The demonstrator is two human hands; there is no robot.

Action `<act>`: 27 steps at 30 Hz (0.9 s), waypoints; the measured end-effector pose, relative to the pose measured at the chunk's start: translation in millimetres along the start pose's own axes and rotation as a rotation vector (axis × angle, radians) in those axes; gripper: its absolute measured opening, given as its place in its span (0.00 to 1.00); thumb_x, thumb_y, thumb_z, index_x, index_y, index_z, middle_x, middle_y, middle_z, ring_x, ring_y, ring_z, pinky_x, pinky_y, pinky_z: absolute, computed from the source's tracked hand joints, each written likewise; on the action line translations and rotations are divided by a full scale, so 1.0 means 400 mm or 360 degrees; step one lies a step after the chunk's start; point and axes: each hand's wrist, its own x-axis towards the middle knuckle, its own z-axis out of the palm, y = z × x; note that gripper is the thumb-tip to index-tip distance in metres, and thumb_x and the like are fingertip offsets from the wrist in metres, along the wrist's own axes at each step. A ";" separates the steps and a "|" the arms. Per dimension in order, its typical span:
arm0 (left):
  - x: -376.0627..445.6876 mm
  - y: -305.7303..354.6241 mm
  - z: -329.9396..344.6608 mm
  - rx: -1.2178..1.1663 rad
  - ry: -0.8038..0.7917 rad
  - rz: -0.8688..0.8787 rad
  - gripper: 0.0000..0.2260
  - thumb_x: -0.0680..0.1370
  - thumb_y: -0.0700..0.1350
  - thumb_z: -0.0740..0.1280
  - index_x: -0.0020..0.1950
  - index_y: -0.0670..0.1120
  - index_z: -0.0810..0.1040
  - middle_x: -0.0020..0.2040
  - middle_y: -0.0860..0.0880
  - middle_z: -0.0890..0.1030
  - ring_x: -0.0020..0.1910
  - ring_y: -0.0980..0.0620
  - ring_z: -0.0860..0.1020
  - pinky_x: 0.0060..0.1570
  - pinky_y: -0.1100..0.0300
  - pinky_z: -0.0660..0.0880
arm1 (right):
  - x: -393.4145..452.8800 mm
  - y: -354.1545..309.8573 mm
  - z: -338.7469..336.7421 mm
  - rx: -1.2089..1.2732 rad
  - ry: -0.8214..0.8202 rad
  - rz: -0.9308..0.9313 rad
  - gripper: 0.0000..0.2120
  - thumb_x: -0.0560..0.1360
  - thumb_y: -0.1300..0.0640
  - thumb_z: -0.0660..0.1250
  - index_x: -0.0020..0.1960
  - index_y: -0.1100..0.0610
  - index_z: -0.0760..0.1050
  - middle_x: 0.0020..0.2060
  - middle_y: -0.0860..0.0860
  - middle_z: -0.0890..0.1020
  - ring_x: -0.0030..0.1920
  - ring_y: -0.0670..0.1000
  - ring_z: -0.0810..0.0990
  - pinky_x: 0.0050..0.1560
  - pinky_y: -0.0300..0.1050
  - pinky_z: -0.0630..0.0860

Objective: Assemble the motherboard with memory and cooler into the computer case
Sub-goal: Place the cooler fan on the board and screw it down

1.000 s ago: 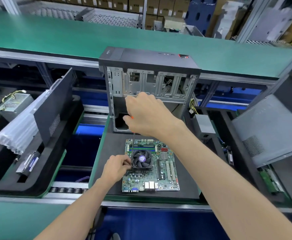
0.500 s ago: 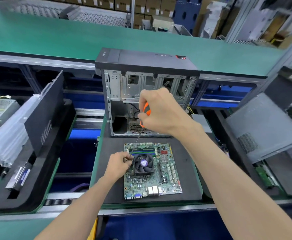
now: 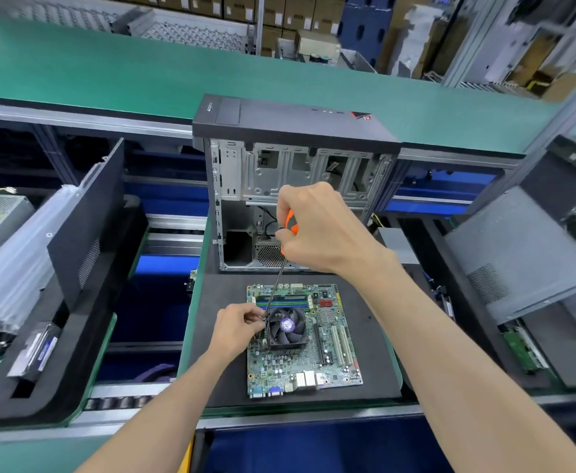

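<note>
I see the motherboard (image 3: 305, 339) flat on the black mat just in front of the open computer case (image 3: 296, 186), not yet inside. My right hand (image 3: 317, 227) is closed around the orange screwdriver (image 3: 288, 233), its shaft slanting down to the cooler (image 3: 286, 327) corner. My left hand (image 3: 237, 331) steadies there; its fingertips seem to pinch the shaft, perhaps to guide the tip.

Right hand (image 3: 317, 230) grips screwdriver (image 3: 276, 285); left hand (image 3: 237, 327) steadies cooler (image 3: 286, 327)

One head-worn view — looking forward and down, near the bench.
</note>
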 end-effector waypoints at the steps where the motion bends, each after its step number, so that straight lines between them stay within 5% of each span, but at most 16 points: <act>1: 0.000 0.001 -0.001 -0.0002 -0.0001 -0.0003 0.08 0.71 0.39 0.77 0.43 0.52 0.84 0.36 0.54 0.84 0.35 0.61 0.79 0.40 0.76 0.72 | 0.001 -0.001 0.001 -0.0004 -0.0007 -0.0009 0.06 0.68 0.59 0.69 0.42 0.56 0.73 0.35 0.50 0.78 0.37 0.54 0.78 0.42 0.50 0.78; 9: 0.004 0.005 -0.007 0.0018 0.0011 -0.0046 0.03 0.73 0.42 0.77 0.44 0.50 0.87 0.38 0.60 0.83 0.40 0.65 0.79 0.40 0.79 0.70 | 0.026 -0.025 -0.012 -0.0028 -0.0266 -0.0047 0.09 0.62 0.62 0.66 0.41 0.54 0.73 0.39 0.49 0.77 0.40 0.55 0.77 0.40 0.45 0.73; 14: 0.005 0.007 -0.001 0.0058 0.0027 -0.0080 0.06 0.73 0.42 0.77 0.48 0.45 0.87 0.41 0.57 0.83 0.43 0.60 0.80 0.50 0.65 0.74 | 0.034 -0.050 0.005 -0.0359 -0.0068 0.0027 0.10 0.75 0.55 0.67 0.42 0.57 0.66 0.33 0.50 0.63 0.37 0.58 0.68 0.38 0.50 0.63; 20: 0.016 0.007 0.002 0.0096 0.0026 -0.0100 0.06 0.73 0.43 0.77 0.49 0.44 0.87 0.47 0.52 0.84 0.47 0.56 0.79 0.53 0.63 0.73 | 0.052 -0.046 -0.022 -0.0044 -0.0362 -0.0060 0.12 0.69 0.58 0.66 0.51 0.53 0.69 0.45 0.50 0.73 0.44 0.58 0.75 0.43 0.52 0.73; 25: 0.016 0.009 -0.003 0.0126 -0.0009 -0.0073 0.05 0.74 0.43 0.77 0.48 0.45 0.87 0.43 0.54 0.83 0.48 0.56 0.79 0.54 0.61 0.73 | 0.052 -0.048 0.001 -0.0467 -0.0072 -0.0025 0.10 0.78 0.51 0.63 0.43 0.56 0.66 0.33 0.49 0.61 0.38 0.59 0.69 0.38 0.50 0.63; 27: 0.017 0.014 -0.010 0.0143 -0.0025 -0.0033 0.02 0.73 0.43 0.77 0.44 0.46 0.87 0.40 0.53 0.84 0.44 0.54 0.80 0.50 0.61 0.74 | 0.051 -0.050 -0.007 -0.0369 -0.0154 -0.0100 0.09 0.75 0.51 0.65 0.46 0.55 0.68 0.37 0.50 0.66 0.40 0.59 0.72 0.38 0.50 0.65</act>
